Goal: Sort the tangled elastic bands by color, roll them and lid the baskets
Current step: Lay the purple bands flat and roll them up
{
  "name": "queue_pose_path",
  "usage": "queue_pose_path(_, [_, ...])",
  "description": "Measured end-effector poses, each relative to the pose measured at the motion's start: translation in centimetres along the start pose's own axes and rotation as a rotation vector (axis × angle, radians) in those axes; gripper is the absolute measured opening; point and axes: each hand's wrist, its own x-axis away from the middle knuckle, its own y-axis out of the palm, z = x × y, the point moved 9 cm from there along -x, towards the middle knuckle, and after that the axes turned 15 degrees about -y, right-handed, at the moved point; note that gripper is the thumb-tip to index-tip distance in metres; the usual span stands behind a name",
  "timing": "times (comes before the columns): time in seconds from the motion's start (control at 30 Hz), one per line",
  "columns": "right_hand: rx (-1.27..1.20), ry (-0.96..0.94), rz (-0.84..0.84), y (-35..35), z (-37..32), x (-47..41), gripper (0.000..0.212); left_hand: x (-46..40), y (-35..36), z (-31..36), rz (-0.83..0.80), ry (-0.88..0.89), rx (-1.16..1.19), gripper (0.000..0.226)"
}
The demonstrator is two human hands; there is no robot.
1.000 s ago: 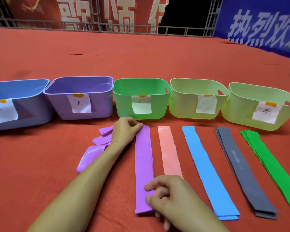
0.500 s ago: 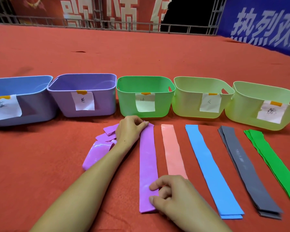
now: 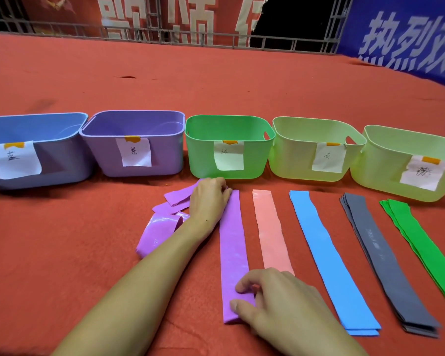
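Left hand (image 3: 210, 199) fingers curled, pinching far end of flat purple band (image 3: 233, 253); right hand (image 3: 280, 307) fingers pinch near end. Loose purple bands (image 3: 159, 227) left of left fingers.

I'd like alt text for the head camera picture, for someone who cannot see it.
Two hands hold a flat purple band on a red cloth: the left hand at its far end, the right hand at its near end. Pink, blue, grey and green bands lie alongside, before five open baskets.
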Motion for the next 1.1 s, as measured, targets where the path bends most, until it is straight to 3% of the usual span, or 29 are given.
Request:
queue_pose_path(0.33, [0.075,-0.032,-0.069,-0.5,0.0,-0.3,0.037,-0.3,-0.7,-0.7,0.035,-0.033,0.062,0.029])
queue_pose_path(0.7, [-0.041,-0.048,-0.069,-0.7,1.0,-2.3,0.025,1.9,-3.3,1.1,-0.13,-0.035,0.003,0.021])
queue_pose_path(0.77, [-0.049,-0.068,-0.073,-0.9,0.9,-2.9,0.028,3.0,-5.8,2.0,-0.178,-0.036,0.115,0.019])
queue_pose_path(0.83, [-0.096,-0.086,-0.041,-1.1,0.8,-3.6,0.029,3.7,-9.0,1.7,-0.224,-0.105,0.372,0.015])
queue_pose_path(0.93, [-0.214,-0.132,0.057,-1.2,0.4,-4.7,0.031,4.5,-14.5,-1.8,-0.111,-0.22,0.584,0.018])
queue_pose_path(1.1, [-0.328,-0.184,0.131,-0.3,-0.8,-5.7,0.026,6.2,-15.0,-10.1,-0.131,-0.374,0.3,0.027])
